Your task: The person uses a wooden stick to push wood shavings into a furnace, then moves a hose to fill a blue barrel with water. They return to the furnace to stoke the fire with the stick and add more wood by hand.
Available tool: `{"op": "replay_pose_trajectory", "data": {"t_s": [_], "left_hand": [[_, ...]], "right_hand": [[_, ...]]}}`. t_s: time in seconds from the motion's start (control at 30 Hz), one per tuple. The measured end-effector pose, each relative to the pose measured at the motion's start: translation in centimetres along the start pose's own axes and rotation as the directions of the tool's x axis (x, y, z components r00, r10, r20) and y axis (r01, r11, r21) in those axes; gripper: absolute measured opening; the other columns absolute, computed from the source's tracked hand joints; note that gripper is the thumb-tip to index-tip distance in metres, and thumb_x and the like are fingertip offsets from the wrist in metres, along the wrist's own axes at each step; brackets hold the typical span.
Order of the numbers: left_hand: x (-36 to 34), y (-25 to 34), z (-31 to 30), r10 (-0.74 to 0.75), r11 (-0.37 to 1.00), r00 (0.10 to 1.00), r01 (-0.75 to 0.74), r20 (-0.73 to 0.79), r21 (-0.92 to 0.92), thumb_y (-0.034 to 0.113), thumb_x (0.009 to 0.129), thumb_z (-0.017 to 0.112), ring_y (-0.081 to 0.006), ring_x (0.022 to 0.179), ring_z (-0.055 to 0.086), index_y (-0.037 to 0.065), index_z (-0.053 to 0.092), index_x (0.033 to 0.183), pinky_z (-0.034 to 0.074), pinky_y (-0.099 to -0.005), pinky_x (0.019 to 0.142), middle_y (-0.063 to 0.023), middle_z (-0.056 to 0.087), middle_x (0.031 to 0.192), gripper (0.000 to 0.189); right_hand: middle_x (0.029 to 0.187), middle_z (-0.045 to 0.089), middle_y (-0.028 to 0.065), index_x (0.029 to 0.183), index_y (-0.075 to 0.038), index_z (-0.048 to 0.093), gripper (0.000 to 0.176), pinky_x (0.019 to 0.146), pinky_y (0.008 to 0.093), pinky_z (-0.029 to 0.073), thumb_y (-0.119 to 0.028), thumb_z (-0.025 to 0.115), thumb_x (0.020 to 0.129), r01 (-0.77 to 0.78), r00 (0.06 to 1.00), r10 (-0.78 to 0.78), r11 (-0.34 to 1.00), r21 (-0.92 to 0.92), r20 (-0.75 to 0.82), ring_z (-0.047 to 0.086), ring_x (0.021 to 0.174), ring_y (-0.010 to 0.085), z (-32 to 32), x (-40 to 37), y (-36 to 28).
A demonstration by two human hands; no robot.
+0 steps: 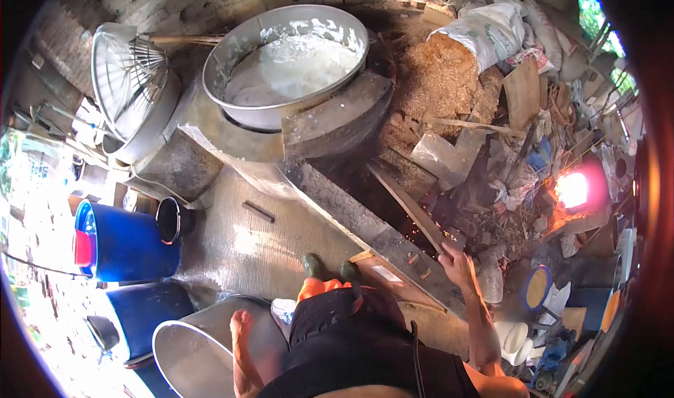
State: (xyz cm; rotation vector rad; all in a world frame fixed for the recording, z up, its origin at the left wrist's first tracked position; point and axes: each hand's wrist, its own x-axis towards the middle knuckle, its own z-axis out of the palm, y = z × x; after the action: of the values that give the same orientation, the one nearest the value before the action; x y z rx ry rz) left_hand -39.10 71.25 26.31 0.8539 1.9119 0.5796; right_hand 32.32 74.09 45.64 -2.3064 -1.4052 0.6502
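Note:
My right hand [455, 263] is closed around the near end of a long wooden plank [408, 208]. The plank slants over a dark pit, and orange sparks show beside it. My left hand [241, 323] hangs beside a large metal pot [189, 349] at the lower left. Its fingers look curled in, with nothing visible in them. Ahead, a wide metal pan [217, 93] sits in a rounded stove [337, 121] and holds whitish, foamy liquid [291, 68].
Sawdust [439, 82] spills from a white sack [484, 33] at the upper right. Scrap [519, 145] lies heaped at right, near a bright glow [572, 189]. Blue barrels [133, 243] stand at left. A low ledge [351, 219] borders the pit.

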Motion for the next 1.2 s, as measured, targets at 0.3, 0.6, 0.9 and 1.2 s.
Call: {"op": "replay_pose_trajectory", "data": {"t_s": [0.3,0.6,0.9,1.2], "left_hand": [[-4.8,-6.0,3.0,-0.226,0.966,0.942,0.184,0.247,0.184,0.032,0.089,0.06,-0.0178,0.065,0.065,0.003,0.057,0.11,0.05,-0.0306,0.049,-0.0073,0.066,0.084,0.036],[-5.1,0.7,2.7,-0.083,0.979,0.994,0.068,0.071,0.194,0.031,0.09,0.055,-0.0167,0.066,0.067,0.002,0.063,0.102,0.053,-0.0324,0.064,-0.0085,0.068,0.077,0.032],[-5.5,-1.1,3.6,-0.091,0.96,0.995,0.079,0.034,0.268,0.027,0.089,0.058,-0.0181,0.068,0.067,0.0,0.061,0.106,0.053,-0.0308,0.061,-0.0099,0.068,0.085,0.032],[-4.2,3.0,5.7,-0.068,0.939,0.986,0.011,0.152,0.344,0.028,0.09,0.056,-0.0184,0.066,0.067,0.0,0.062,0.106,0.052,-0.0308,0.06,-0.0093,0.067,0.083,0.032]], "right_hand": [[0.054,0.04,-0.0036,0.129,-0.031,0.043,0.035,0.033,0.0211,0.028,-0.036,0.05,0.095,-0.499,0.83,0.32,0.061,0.865,0.456,0.033,0.038,0.0041,5.6,3.4,-7.8],[0.058,0.049,0.0054,0.106,-0.016,0.049,0.021,0.032,0.0285,0.037,-0.034,0.047,0.095,-0.516,0.854,0.366,0.506,0.691,0.37,0.045,0.038,0.0136,10.3,27.6,1.0],[0.062,0.046,0.0037,0.145,-0.016,0.027,0.057,0.036,0.03,0.039,-0.015,0.045,0.091,-0.438,0.868,0.328,0.86,0.262,0.373,0.044,0.043,0.0132,3.6,6.8,-4.5],[0.055,0.038,-0.0017,0.143,-0.023,0.033,0.049,0.035,0.027,0.033,-0.021,0.046,0.096,-0.439,0.897,0.342,0.771,0.461,0.281,0.038,0.039,0.0089,0.7,4.5,-6.9]]}}
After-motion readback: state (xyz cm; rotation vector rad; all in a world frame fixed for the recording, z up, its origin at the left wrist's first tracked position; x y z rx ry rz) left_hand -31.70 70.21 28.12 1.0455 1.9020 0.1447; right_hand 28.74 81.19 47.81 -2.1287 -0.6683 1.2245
